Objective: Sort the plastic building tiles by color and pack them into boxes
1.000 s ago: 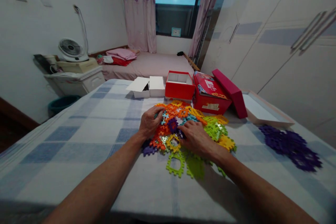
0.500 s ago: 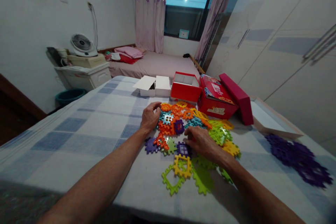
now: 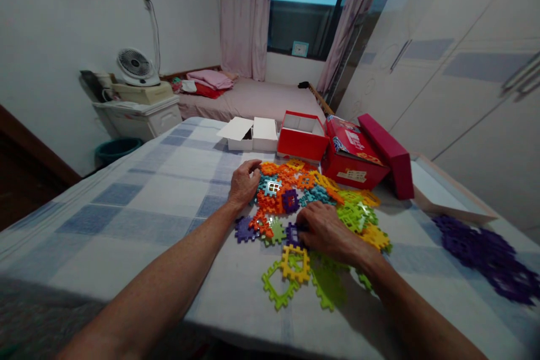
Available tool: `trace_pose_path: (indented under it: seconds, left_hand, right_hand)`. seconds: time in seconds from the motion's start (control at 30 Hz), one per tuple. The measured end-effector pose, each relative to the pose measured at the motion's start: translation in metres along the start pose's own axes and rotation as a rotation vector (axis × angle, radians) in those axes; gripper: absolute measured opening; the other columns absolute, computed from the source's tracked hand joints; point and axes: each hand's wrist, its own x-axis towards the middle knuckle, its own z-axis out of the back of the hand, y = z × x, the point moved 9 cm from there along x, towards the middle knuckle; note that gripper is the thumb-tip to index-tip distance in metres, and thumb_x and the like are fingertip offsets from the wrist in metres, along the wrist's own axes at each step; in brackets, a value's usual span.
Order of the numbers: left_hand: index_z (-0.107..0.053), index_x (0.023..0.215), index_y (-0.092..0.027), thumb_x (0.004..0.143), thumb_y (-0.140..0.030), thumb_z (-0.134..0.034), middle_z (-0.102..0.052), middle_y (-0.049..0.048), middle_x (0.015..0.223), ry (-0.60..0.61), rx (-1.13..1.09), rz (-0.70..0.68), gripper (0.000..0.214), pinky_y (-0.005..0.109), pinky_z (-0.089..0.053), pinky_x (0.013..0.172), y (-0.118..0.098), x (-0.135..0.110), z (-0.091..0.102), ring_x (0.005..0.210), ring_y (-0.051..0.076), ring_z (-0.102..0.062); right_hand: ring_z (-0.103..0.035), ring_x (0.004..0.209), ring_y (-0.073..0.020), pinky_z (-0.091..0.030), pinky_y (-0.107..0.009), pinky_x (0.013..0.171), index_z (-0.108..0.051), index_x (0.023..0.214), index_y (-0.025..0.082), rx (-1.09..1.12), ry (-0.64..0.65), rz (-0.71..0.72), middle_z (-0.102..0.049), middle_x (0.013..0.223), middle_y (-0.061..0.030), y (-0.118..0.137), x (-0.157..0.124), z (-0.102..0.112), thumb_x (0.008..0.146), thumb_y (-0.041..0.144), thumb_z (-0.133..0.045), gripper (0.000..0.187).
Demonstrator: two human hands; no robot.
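Plastic interlocking building pieces with toothed edges lie in a heap on the tablecloth. My left hand (image 3: pixel 245 184) rests at the heap's left edge, fingers loosely curved and apart, beside orange pieces (image 3: pixel 270 202) and a teal piece with a window (image 3: pixel 272 186). My right hand (image 3: pixel 323 228) is lower in the heap, its fingers bent down and closed on the edge of a purple window piece (image 3: pixel 292 234); the fingertips are partly hidden. Just below lie a yellow square frame (image 3: pixel 296 263) and a lime green frame (image 3: pixel 270 287). Green pieces (image 3: pixel 356 214) lie beyond my right wrist.
Along the back stand white boxes (image 3: pixel 265 135), an open red box (image 3: pixel 301 143), a printed red box (image 3: pixel 354 160) and a leaning dark red lid (image 3: pixel 390 157). At right are a shallow white tray (image 3: pixel 447 191) and a separate pile of purple pieces (image 3: pixel 485 259).
My right hand has moved slightly down and left onto the purple window piece, covering more of it. The left hand stays by the heap. The view has shifted a little.
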Motion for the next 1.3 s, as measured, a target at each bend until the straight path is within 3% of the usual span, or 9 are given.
trace_pose_path:
  seconds: [0.17, 0.3, 0.47, 0.67, 0.8, 0.97, 1.03, 1.1, 1.3]
  left_hand:
    - [-0.066, 0.102, -0.015, 0.078, -0.015, -0.049, -0.071, 0.0075, 0.101, 0.007, 0.007, 0.003, 0.03, 0.034, -0.052, 0.089, 0.001, 0.0, 0.0, 0.093, 0.018, -0.066]
    - [-0.067, 0.1, -0.017, 0.078, -0.014, -0.048, -0.071, 0.0055, 0.099, 0.014, 0.012, 0.006, 0.03, 0.034, -0.051, 0.09, 0.0, 0.0, -0.001, 0.093, 0.018, -0.066]
    - [-0.067, 0.101, -0.017, 0.077, -0.015, -0.048, -0.071, 0.0063, 0.098, 0.024, 0.02, 0.015, 0.03, 0.034, -0.052, 0.088, 0.003, 0.001, -0.002, 0.091, 0.018, -0.066]
    - [-0.067, 0.101, -0.016, 0.077, -0.016, -0.048, -0.071, 0.0075, 0.1, 0.035, 0.037, 0.023, 0.03, 0.032, -0.053, 0.085, 0.007, 0.002, -0.002, 0.09, 0.018, -0.067]
    - [-0.067, 0.101, -0.016, 0.077, -0.018, -0.047, -0.071, 0.0075, 0.099, 0.053, 0.046, 0.029, 0.031, 0.033, -0.053, 0.085, 0.007, 0.002, -0.003, 0.089, 0.019, -0.067]
    - [-0.067, 0.101, -0.016, 0.077, -0.022, -0.047, -0.07, 0.0082, 0.102, 0.088, 0.051, 0.055, 0.032, 0.036, -0.051, 0.088, 0.009, 0.001, -0.004, 0.092, 0.021, -0.066]
    - [-0.066, 0.103, -0.017, 0.076, -0.026, -0.048, -0.07, 0.007, 0.102, 0.106, 0.077, 0.096, 0.034, 0.036, -0.051, 0.088, 0.014, 0.001, -0.004, 0.09, 0.021, -0.067]
    - [-0.066, 0.105, -0.019, 0.076, -0.029, -0.049, -0.07, 0.0058, 0.101, 0.111, 0.097, 0.117, 0.035, 0.036, -0.052, 0.087, 0.017, 0.001, -0.004, 0.087, 0.021, -0.067]
    - [-0.066, 0.104, -0.02, 0.074, -0.031, -0.049, -0.071, 0.0043, 0.099, 0.106, 0.135, 0.14, 0.037, 0.035, -0.051, 0.086, 0.018, 0.001, -0.001, 0.084, 0.02, -0.067]
  right_hand:
    - [-0.049, 0.087, -0.02, -0.032, -0.033, 0.078, -0.06, 0.089, 0.017, 0.017, -0.06, -0.013, -0.06, 0.089, -0.0055, -0.003, -0.004, 0.008, 0.073, 0.016, -0.059, 0.016]
    - [-0.051, 0.086, -0.019, -0.036, -0.031, 0.077, -0.062, 0.09, 0.018, 0.14, -0.036, 0.017, -0.06, 0.089, -0.0054, -0.004, -0.004, 0.026, 0.078, 0.015, -0.056, 0.014]
    - [-0.05, 0.101, -0.0204, -0.037, -0.034, 0.087, -0.063, 0.08, 0.019, 0.224, -0.195, 0.043, -0.06, 0.102, -0.0061, -0.005, 0.017, 0.054, 0.076, 0.013, -0.058, 0.009]
    - [-0.052, 0.093, -0.0195, -0.037, -0.033, 0.084, -0.064, 0.087, 0.018, 0.173, -0.139, -0.079, -0.061, 0.093, -0.0056, -0.014, 0.038, 0.031, 0.078, 0.017, -0.06, 0.011]
    - [-0.053, 0.089, -0.0181, -0.038, -0.031, 0.081, -0.061, 0.089, 0.018, 0.245, -0.193, -0.027, -0.062, 0.092, -0.0048, -0.005, 0.028, 0.032, 0.078, 0.016, -0.058, 0.011]
    - [-0.059, 0.08, -0.014, -0.045, -0.028, 0.076, -0.048, 0.118, 0.022, 0.593, -0.307, -0.039, -0.064, 0.09, -0.0002, -0.01, -0.009, 0.055, 0.079, 0.015, -0.052, 0.039]
    - [-0.06, 0.083, -0.0142, -0.046, -0.028, 0.077, -0.049, 0.118, 0.02, 0.654, -0.386, -0.107, -0.064, 0.096, -0.0021, -0.033, -0.033, 0.066, 0.08, 0.017, -0.051, 0.038]
    - [-0.061, 0.088, -0.0152, -0.047, -0.029, 0.08, -0.054, 0.11, 0.019, 0.64, -0.501, -0.212, -0.065, 0.101, -0.004, -0.072, -0.064, 0.077, 0.079, 0.021, -0.051, 0.031]
    - [-0.063, 0.079, -0.02, -0.049, -0.034, 0.073, -0.061, 0.104, 0.015, 0.25, -0.748, -0.794, -0.068, 0.088, -0.0079, -0.235, -0.198, 0.109, 0.072, 0.03, -0.056, 0.036]
